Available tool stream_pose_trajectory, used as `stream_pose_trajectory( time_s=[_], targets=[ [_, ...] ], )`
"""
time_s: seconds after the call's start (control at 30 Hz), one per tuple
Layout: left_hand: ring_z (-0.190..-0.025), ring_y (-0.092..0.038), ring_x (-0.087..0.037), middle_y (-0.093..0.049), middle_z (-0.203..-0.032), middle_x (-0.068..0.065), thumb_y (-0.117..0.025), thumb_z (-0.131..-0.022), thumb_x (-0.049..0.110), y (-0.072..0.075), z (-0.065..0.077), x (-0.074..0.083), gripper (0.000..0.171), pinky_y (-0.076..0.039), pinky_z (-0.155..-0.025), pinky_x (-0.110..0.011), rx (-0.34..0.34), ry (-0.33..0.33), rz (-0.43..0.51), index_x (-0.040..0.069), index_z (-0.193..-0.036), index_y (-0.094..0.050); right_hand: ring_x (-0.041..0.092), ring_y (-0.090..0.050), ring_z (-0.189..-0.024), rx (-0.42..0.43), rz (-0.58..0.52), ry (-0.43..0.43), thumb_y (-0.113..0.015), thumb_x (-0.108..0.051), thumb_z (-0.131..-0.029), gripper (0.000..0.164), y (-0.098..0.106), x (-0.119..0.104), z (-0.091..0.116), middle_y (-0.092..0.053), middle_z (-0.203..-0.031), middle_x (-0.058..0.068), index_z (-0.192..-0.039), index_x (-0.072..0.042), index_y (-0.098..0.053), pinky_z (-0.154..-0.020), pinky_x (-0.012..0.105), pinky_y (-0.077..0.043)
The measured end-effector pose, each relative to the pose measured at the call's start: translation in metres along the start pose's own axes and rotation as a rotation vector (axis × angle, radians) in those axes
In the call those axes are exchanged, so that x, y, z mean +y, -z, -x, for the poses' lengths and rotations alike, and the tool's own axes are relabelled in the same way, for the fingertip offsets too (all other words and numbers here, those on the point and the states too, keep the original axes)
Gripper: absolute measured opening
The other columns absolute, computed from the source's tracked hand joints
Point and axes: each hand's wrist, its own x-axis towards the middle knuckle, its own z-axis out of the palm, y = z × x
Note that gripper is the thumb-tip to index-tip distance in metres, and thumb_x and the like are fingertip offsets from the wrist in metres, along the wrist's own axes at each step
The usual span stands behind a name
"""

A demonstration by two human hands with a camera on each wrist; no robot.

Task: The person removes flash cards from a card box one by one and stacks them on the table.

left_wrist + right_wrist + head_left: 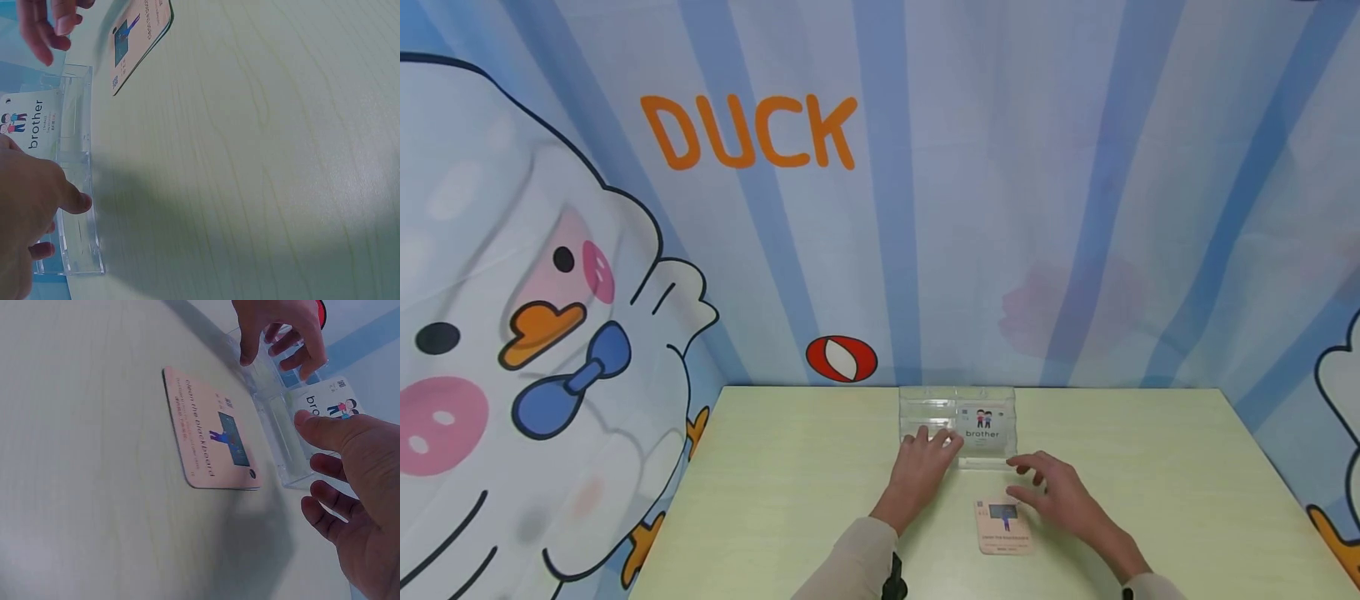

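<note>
A clear plastic card holder [987, 462] stands at the back of the table, with a white "brother" card [982, 427] in its right half. My left hand [922, 462] is over the holder's left half, fingers loosely bent and no card between them. Just off the holder's front right corner is my right hand [1057, 493], thumb and fingers apart with nothing in them. A pink "clean the blackboard" card [209, 434] lies face up on the table, below the right hand's thumb [319, 428].
The pale wood-grain table [790, 467] meets a blue striped curtain [955, 208] right behind the holder. A large printed duck [572, 500] covers the cloth on the left.
</note>
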Motion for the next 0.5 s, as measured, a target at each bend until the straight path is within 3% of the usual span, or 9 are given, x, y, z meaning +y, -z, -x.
stream_pose_trajectory(
  time_s=[0.5],
  targets=[
    [-0.11,-0.062,-0.021,-0.061,-0.137,0.005,-0.073,-0.098,0.018,0.001,0.0,0.0,0.043,-0.058,-0.084,-0.036,-0.016,0.003,-0.005,0.028,-0.135,-0.054,0.016,-0.056,-0.08,0.114,0.042,0.111,-0.08,-0.01,-0.092,0.052,0.021,-0.02,-0.032,-0.068,-0.102,0.012,-0.139,-0.002,-0.061,-0.068,0.031,-0.05]
  ],
)
